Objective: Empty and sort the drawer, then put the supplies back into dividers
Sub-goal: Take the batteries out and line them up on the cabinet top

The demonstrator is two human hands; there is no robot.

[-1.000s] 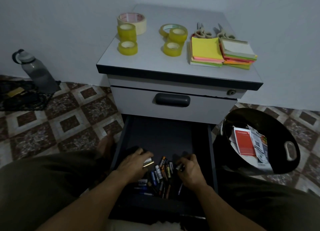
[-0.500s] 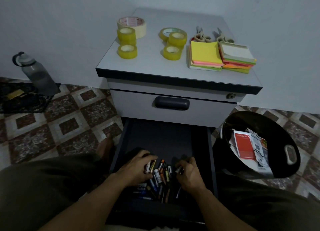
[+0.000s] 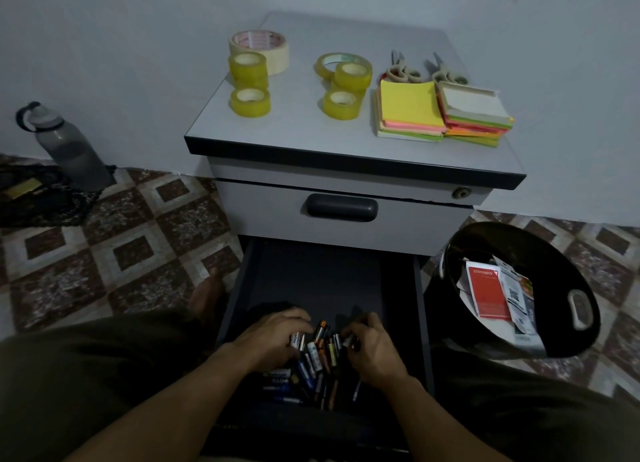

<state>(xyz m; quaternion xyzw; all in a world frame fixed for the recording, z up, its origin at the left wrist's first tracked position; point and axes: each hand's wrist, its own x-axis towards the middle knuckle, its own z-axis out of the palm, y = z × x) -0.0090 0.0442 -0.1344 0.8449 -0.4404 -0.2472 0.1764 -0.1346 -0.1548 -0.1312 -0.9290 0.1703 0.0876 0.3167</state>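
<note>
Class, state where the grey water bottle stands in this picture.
In the head view, the water bottle stands on the floor at far left, against the wall, beside a dark bundle.

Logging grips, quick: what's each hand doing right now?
Left hand: curled round batteries in the drawer.
Right hand: pinching one of the batteries.

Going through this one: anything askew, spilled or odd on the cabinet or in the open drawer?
The right stack of multicoloured sticky-note pads sits fanned and skewed. In the dark open drawer, small cylindrical batteries lie in a loose jumble. Nothing looks damaged.
</note>
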